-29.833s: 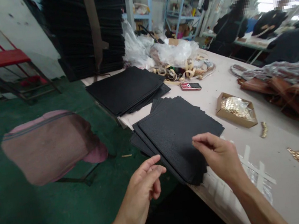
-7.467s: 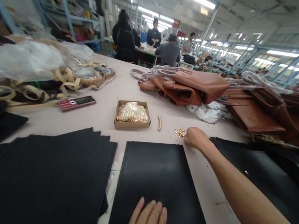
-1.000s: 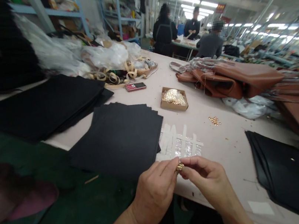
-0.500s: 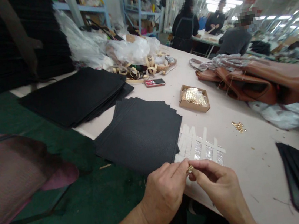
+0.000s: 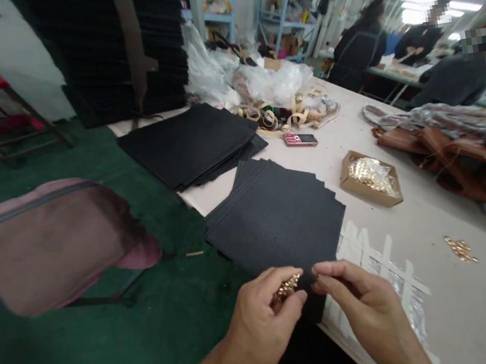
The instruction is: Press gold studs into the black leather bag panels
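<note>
- Gold pieces [image 5: 288, 286] lie bunched in the left hand [image 5: 261, 322], at the near edge of the black stack [image 5: 273, 214]; we see them in the opening between the curled forefinger and the thumb, with the grip wrapped around them from the palm side.
- We take that cupped hold as a way of stopping such small bits from spilling, while the opening, turned toward the right hand, leaves some of them within reach.
- The black stack lies fanned, its edges stepping out; we judge that this makes single sheets easier to separate. Whether either hand touches it, we cannot tell.
- The right hand [image 5: 372, 296] is at the stack's near right side: we see thumb and forefinger tips brought close together, just beside the bunch and apart from it. We cannot tell whether a piece sits in that pinch.
- A cardboard box [image 5: 364, 191] stands to the right of the stack: we see similar gold bits in it, partly under clear plastic, and suppose its walls serve to contain them.
- A loose gold pile [image 5: 460, 248] lies farther right of the stack, on the table [image 5: 467, 306]; spread thinly, it probably lets bits be picked up singly, we think.
</note>
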`<state>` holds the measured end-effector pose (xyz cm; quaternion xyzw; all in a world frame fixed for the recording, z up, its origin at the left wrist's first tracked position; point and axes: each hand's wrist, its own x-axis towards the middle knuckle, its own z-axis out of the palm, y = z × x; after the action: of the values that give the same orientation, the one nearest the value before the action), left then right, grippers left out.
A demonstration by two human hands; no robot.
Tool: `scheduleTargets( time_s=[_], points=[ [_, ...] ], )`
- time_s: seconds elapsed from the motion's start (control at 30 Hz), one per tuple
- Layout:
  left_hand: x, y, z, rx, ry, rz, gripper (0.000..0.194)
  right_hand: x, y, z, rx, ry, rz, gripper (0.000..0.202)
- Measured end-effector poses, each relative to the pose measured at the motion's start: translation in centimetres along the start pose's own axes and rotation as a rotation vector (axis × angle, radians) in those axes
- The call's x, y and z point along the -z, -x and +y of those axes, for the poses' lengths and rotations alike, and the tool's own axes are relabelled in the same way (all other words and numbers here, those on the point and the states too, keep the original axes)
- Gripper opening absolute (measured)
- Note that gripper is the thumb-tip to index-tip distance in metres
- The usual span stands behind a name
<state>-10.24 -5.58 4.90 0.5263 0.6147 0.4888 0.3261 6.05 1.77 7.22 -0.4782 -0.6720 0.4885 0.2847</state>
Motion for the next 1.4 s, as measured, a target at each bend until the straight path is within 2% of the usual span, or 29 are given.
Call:
scheduleTargets(
  time_s=[0.1,0.17,0.27,0.37,0.53,0.63,0.7,0.8,0.97,1.1,1.23,1.4],
  points=[
    [1.9,1.1,-1.5,0.325,0.274,0.013,0.015,-0.1,-3.2,-0.4,0.127,0.197,-0.035,0.022],
    [2.6,2.0,-2.5,0.463,0.392,0.049,0.02,-0.2,-6.2,-0.6,0.288,0.404,0.001,0.021],
    [2.6,2.9,-3.7,0.548,0.449,0.131,0.028,-0.6,-10.1,-0.2,0.492,0.702,0.024,0.024],
    [2.0,3.2,-4.5,0.559,0.493,0.18,0.032,-0.6,-11.0,0.8,0.546,0.799,0.008,0.024],
    [1.4,3.3,-4.9,0.524,0.575,0.267,0.028,1.6,-6.7,1.7,0.41,0.677,-0.048,0.019],
    [1.4,3.2,-4.3,0.544,0.737,0.2,0.022,2.4,-4.1,1.5,0.288,0.541,-0.124,0.017],
    [1.5,3.0,-3.6,0.557,0.842,0.143,0.023,2.2,-3.4,1.1,0.204,0.448,-0.158,0.015],
    [1.6,2.5,-2.4,0.578,0.876,0.129,0.02,1.0,-3.8,0.5,0.044,0.318,-0.206,0.016],
    [2.2,1.6,-0.6,0.572,0.9,0.122,0.022,-1.2,-5.5,-0.3,-0.193,0.066,-0.38,0.018],
    [2.4,0.9,-0.2,0.59,0.953,0.052,0.033,-1.7,-6.1,-0.9,-0.267,0.071,-0.42,0.019],
    [2.2,0.6,-0.7,0.686,0.915,-0.001,0.03,-1.8,-6.2,-1.0,-0.264,0.06,-0.45,0.017],
    [2.0,0.6,-1.4,0.721,0.863,0.009,0.028,-2.2,-6.3,-1.0,-0.283,0.025,-0.468,0.014]
  ],
)
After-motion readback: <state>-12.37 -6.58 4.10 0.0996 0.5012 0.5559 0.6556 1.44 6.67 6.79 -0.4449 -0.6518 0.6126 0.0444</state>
